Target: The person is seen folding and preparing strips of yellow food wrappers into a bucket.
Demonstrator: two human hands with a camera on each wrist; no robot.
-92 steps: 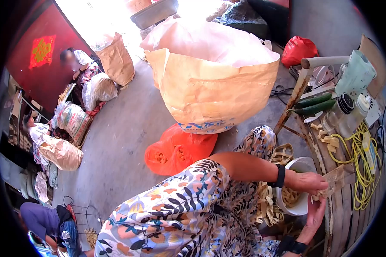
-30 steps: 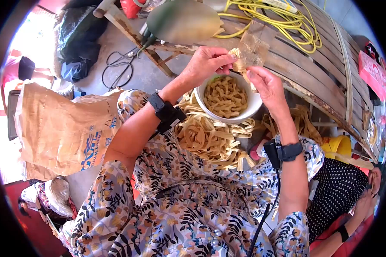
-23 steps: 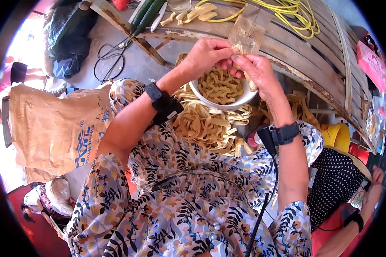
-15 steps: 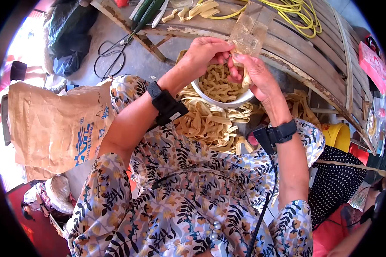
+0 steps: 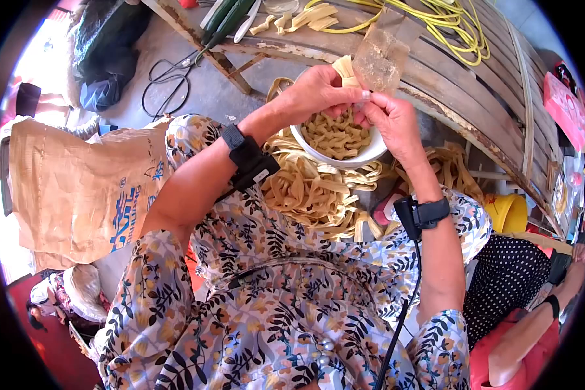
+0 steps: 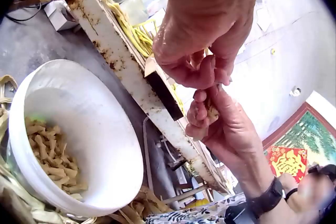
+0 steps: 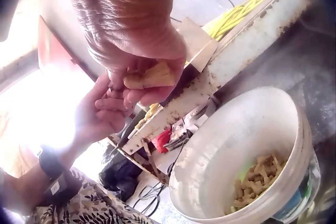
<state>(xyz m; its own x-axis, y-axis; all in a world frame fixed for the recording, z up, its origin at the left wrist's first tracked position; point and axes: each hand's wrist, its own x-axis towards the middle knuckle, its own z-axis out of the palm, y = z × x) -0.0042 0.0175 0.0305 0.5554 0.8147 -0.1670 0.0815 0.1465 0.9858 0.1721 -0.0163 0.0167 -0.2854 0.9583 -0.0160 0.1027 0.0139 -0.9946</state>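
Observation:
In the head view my left hand (image 5: 322, 94) and right hand (image 5: 393, 123) meet over the near rim of the bench. Between their thumbs and fingers they pinch a folded tofu skin strip (image 5: 346, 70); its pale layered end sticks up beyond the left hand. The right wrist view shows a fanned end of the strip (image 7: 157, 76) under the right palm, and the left wrist view a bit of the strip (image 6: 212, 112) at the right fingers. Below the hands stands a white bucket (image 5: 318, 155) partly filled with short knotted tofu skin pieces (image 5: 338, 136).
A slatted wooden bench (image 5: 448, 97) carries a worn clear sheet (image 5: 380, 62), yellow cord (image 5: 458, 39), cucumbers (image 5: 231, 19) and loose strips (image 5: 312, 16). Long tofu skin strips (image 5: 312, 195) pile beneath the bucket. A large paper sack (image 5: 84, 195) stands left; another person's arm (image 5: 533, 331) shows right.
The head view has swung round to the bench since the oldest frame. Lately the strip's end, which hung by the right hand, is out of sight there, and a bundled end shows above the left hand.

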